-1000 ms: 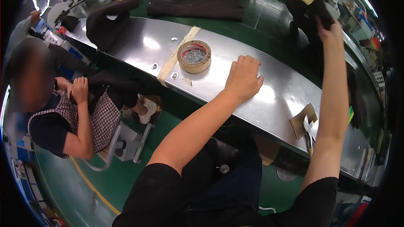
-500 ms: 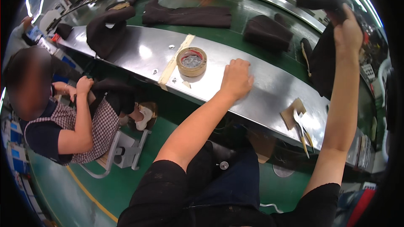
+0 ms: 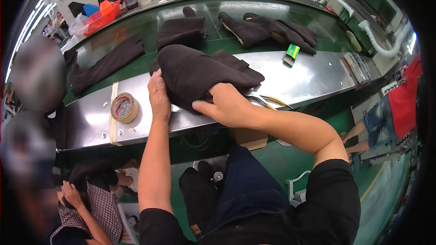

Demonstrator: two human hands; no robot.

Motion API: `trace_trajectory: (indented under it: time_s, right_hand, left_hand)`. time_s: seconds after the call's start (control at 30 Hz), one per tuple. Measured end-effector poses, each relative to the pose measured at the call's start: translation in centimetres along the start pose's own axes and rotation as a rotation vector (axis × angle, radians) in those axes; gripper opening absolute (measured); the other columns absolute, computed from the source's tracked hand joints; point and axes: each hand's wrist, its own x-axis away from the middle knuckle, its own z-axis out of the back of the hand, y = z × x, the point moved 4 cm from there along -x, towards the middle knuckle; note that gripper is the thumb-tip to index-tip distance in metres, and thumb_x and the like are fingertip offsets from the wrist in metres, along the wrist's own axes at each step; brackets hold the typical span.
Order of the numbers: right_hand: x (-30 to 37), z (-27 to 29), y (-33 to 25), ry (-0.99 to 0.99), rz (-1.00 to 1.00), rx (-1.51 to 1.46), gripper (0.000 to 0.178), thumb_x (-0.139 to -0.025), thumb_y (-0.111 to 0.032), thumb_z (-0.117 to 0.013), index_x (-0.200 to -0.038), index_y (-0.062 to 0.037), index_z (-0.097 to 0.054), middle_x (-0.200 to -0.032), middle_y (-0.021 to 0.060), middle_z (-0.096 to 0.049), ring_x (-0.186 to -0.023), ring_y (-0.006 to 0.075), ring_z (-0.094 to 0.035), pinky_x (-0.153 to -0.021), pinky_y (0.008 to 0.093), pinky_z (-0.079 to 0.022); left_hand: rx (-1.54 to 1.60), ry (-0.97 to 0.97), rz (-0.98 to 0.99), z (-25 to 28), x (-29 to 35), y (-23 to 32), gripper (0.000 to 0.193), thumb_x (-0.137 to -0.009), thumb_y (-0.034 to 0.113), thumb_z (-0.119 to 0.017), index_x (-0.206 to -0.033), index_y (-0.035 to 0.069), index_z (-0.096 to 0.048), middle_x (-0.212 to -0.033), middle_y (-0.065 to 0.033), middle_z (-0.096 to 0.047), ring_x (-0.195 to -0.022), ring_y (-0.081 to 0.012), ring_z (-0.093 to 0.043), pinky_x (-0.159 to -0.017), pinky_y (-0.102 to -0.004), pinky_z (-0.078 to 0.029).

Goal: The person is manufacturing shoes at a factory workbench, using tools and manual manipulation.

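Note:
A dark brown soft boot upper (image 3: 188, 70) is held between both my hands above the steel table edge (image 3: 313, 75). My left hand (image 3: 160, 97) grips its left end, the fingertips partly hidden behind it. At the lower right side my right hand (image 3: 229, 104) takes hold, fingers over or inside the material and thumb outside; I cannot tell which. Pliers (image 3: 272, 102) lie right of my right hand, partly covered by it. Left of my left hand stands a tape roll (image 3: 124, 108) with small metal bits inside.
Several more dark boot pieces (image 3: 106, 66) lie along the green belt (image 3: 150, 31). A small green and yellow box (image 3: 291, 55) stands at the table's far edge. A red basket (image 3: 102, 18) is at far left. People sit at left; a person in red (image 3: 404, 104) is at right.
My right hand has come down from the far right with the dark boot upper, and my left hand, formerly resting on the table, now holds it too. My view has turned right.

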Motion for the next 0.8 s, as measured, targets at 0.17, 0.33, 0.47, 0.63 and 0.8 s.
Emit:
trace_trajectory:
  time_s: [0.17,0.33,0.47,0.63,0.8]
  right_hand:
    - [2.4,9.5,3.1,-0.296,-0.175,-0.091,0.038,-0.094,-0.03,-0.075,-0.1,0.0068,-0.073,-0.085,0.0195,-0.075,-0.079,0.027,-0.075,-0.07,0.0372,-0.057]
    - [0.5,18.5,17.4,0.472,-0.623,-0.744,0.058,-0.099,-0.032,-0.072,-0.137,0.0103,-0.059,-0.129,0.0265,-0.068,-0.107,0.0296,-0.075,-0.085,0.0395,-0.063]
    - [-2.1,20.5,27.0,0.784,-0.583,-0.845,0.083,-0.098,-0.032,-0.076,-0.154,0.0137,-0.035,-0.157,0.0361,-0.038,-0.14,0.0457,-0.051,-0.106,0.0536,-0.055]
    - [-6.7,21.0,31.0,0.869,-0.478,-1.023,0.101,-0.094,-0.031,-0.082,-0.16,0.0117,-0.019,-0.168,0.0358,-0.014,-0.156,0.0538,-0.021,-0.114,0.0683,-0.043]
    - [-11.6,19.7,30.8,0.839,-0.59,-0.919,0.063,-0.095,-0.018,-0.08,-0.144,0.0067,-0.049,-0.152,0.0245,-0.043,-0.135,0.0437,-0.05,-0.099,0.0656,-0.058]
  left_hand:
    - [-0.062,-0.029,-0.029,-0.4,-0.3,0.4,0.051,-0.116,0.038,-0.038,-0.142,0.003,-0.063,-0.149,-0.015,-0.06,-0.149,-0.0362,-0.044,-0.126,-0.0445,-0.028]
    - [-0.103,-0.011,0.001,-0.7,-0.1,0.1,0.05,-0.116,0.038,-0.038,-0.142,0.003,-0.064,-0.148,-0.0151,-0.061,-0.147,-0.0351,-0.046,-0.125,-0.0435,-0.03]
    - [-0.111,0.004,0.015,-0.7,-0.1,0.1,0.051,-0.116,0.038,-0.038,-0.14,0.002,-0.064,-0.147,-0.0163,-0.061,-0.145,-0.0346,-0.048,-0.123,-0.0428,-0.032]
    - [-0.101,0.014,0.057,-0.7,0.1,0.3,0.05,-0.116,0.037,-0.039,-0.14,0.001,-0.064,-0.146,-0.018,-0.061,-0.143,-0.0334,-0.049,-0.123,-0.042,-0.033]
    - [-0.098,0.012,0.036,-0.7,0.2,0.7,0.047,-0.116,0.034,-0.041,-0.142,0.001,-0.061,-0.148,-0.0178,-0.058,-0.145,-0.0339,-0.047,-0.124,-0.0421,-0.031]
